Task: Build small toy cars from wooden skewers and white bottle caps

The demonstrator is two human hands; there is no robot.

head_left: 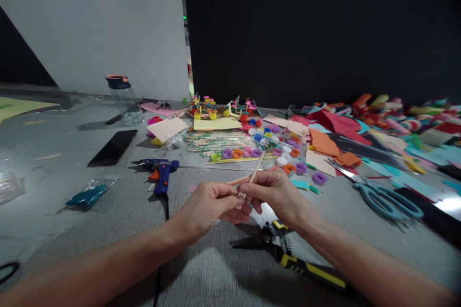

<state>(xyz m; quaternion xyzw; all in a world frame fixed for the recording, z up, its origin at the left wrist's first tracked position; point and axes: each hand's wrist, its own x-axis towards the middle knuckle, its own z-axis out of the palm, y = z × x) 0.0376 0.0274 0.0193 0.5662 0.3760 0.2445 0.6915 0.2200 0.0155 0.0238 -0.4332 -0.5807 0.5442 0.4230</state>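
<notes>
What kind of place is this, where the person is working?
Probably a hobby craft workspace on a grey table: a blue glue gun, small coloured plastic caps, cut coloured foam sheets and teal-handled scissors lie around.

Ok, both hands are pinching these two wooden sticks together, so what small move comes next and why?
Probably free the left hand and reach for the blue glue gun beside it: the right hand already pinches the crossed wooden sticks, and nothing visible bonds them.

Both forearms extend fwd, converging at centre. Left hand (211, 204) and right hand (275, 192) meet fingertip-to-fingertip, fingers pinched, apparently closed; thumbs partly hidden.
</notes>
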